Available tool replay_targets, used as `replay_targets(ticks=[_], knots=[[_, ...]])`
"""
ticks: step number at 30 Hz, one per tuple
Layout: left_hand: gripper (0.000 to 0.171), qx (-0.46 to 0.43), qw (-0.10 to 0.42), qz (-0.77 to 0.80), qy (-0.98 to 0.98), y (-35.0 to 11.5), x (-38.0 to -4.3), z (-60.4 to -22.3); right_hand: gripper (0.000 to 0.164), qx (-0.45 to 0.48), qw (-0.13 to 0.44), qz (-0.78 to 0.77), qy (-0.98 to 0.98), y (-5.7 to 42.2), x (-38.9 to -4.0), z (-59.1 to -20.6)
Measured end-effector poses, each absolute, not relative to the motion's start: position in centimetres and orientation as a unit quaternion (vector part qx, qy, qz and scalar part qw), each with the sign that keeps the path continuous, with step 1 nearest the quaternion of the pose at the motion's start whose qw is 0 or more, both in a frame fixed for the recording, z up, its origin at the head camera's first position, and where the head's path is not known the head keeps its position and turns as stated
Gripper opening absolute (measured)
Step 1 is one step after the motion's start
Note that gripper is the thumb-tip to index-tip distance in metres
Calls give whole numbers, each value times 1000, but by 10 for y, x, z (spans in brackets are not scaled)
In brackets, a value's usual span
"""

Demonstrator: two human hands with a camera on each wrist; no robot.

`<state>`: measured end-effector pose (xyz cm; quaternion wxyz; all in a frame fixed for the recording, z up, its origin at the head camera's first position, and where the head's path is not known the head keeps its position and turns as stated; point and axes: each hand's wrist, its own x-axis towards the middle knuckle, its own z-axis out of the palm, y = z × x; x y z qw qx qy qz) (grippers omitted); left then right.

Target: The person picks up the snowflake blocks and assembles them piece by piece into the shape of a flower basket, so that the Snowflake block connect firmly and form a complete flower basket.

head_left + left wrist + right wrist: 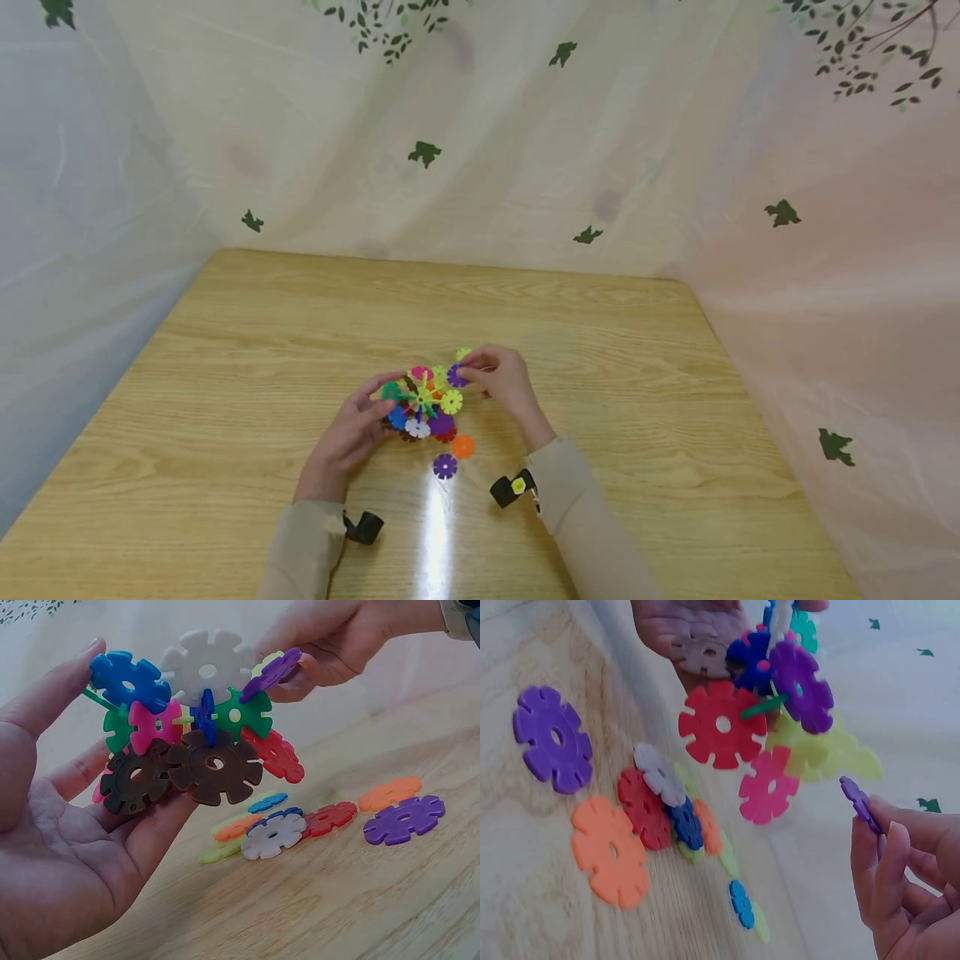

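Note:
My left hand (352, 433) holds a cluster of interlocking flower-shaped plastic discs (191, 769) above the table, thumb on one side and fingers on the other. Blue, white, brown, green, pink, red, purple and yellow discs are slotted together at angles in it. Between thumb and fingertips, my right hand (508, 383) pinches a single purple disc (859, 802). That disc is apart from the cluster in the right wrist view, close to its yellow and pink discs. Another purple disc (802, 686) is part of the cluster.
Loose discs lie on the wooden table (225, 400) below the cluster: a purple one (405, 821), an orange one (390, 793), a red one (330, 819), a white one (271, 838) and several more. A pale leaf-printed curtain (495, 192) stands behind the table.

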<state>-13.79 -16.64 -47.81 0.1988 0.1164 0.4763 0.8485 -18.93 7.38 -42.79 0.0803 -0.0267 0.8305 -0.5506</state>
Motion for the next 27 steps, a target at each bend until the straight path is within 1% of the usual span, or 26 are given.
replay_targets(ticks=[5, 11, 16, 27], knots=[[34, 118, 197, 844, 485, -165, -138, -480, 16, -37, 89, -552, 828, 69, -182, -425], [35, 118, 190, 838, 497, -163, -138, -480, 13, -28, 63, -564, 823, 66, -179, -429], [36, 99, 187, 834, 509, -160, -138, -479, 13, -12, 46, -570, 820, 64, -179, -431], [35, 74, 175, 841, 507, -156, -138, -477, 14, -30, 54, -575, 816, 71, -180, -432]])
